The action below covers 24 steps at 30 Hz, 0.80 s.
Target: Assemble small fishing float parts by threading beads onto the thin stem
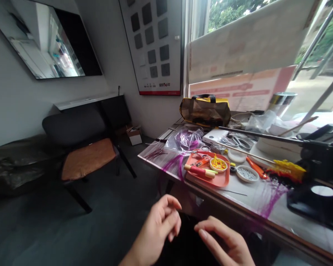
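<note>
My left hand (158, 229) and my right hand (224, 244) hover close together low in the view, in front of the table's near edge (227, 207). Both have fingers curled in a pinch, the tips nearly meeting. A thin purple strand seems to run up from them toward the table, too fine to be sure of. Just beyond lies an orange tray (222, 180) with a red thread spool (199, 171), a small bowl of yellow bits (218, 164) and other small items. Purple fibres (269, 197) hang over the table edge.
On the table sit a clear bag of purple material (185, 139), a yellow-brown bag (205, 111), a white box (215, 135), scissors (240, 142), small round dishes (246, 173) and a black device (319, 162). A dark chair with an orange cushion (86, 159) stands left.
</note>
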### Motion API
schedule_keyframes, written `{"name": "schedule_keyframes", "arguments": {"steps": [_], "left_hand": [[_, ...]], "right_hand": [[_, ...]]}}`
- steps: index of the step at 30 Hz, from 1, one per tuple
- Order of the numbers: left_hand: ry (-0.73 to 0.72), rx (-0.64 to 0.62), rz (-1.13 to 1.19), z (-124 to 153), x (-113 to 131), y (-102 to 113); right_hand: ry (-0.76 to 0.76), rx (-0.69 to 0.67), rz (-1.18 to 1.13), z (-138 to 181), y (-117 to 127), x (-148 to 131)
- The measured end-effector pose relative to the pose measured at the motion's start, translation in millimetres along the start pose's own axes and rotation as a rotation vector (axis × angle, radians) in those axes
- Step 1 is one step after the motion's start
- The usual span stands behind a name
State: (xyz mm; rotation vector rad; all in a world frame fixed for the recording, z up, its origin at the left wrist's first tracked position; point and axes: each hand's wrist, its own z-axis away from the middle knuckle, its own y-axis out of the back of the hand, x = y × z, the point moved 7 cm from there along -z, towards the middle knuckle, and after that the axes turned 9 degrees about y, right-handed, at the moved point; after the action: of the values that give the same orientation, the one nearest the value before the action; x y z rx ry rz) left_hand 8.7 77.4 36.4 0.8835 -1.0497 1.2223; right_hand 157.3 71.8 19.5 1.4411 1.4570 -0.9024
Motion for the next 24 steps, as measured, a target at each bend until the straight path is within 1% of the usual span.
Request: {"name": "schedule_keyframes", "arguments": {"steps": [1, 3, 6, 9, 12, 15, 17, 19, 21, 24], "left_hand": [[0.037, -0.047, 0.055, 8.3, -15.8, -8.1], [0.055, -0.094, 0.137, 18.0, -37.4, -16.4], [0.072, -0.11, 0.209, 22.6, -52.5, -19.9], [0.101, -0.11, 0.227, 24.7, -55.9, -22.4], [0.131, -0.108, 0.236, 26.3, -57.0, -24.8], [0.122, -0.099, 0.247, 26.7, -57.8, -25.5], [0.097, -0.05, 0.196, 26.5, -58.0, -22.8], [0.066, 0.037, 0.077, 26.6, -57.0, -17.3], [0.046, 0.103, -0.032, 26.4, -54.7, -12.3], [0.052, 0.147, -0.061, 24.9, -51.3, -5.4]], "right_hand": [[0.016, -0.023, -0.006, 3.0, -1.7, -0.3], [0.038, -0.066, -0.027, 9.7, -7.0, 1.7], [0.042, -0.104, -0.039, 19.8, -14.5, 8.8], [0.026, -0.127, -0.029, 25.9, -19.6, 15.5], [0.008, -0.184, -0.006, 26.8, -25.2, 17.8], [0.07, -0.226, 0.058, 24.1, -27.5, 11.3], [0.173, -0.212, 0.137, 21.8, -25.4, 2.3], [0.25, -0.212, 0.223, 20.9, -23.8, -4.7], [0.275, -0.239, 0.283, 21.1, -23.9, -7.4], [0.309, -0.282, 0.324, 21.5, -25.1, -10.4]]}}
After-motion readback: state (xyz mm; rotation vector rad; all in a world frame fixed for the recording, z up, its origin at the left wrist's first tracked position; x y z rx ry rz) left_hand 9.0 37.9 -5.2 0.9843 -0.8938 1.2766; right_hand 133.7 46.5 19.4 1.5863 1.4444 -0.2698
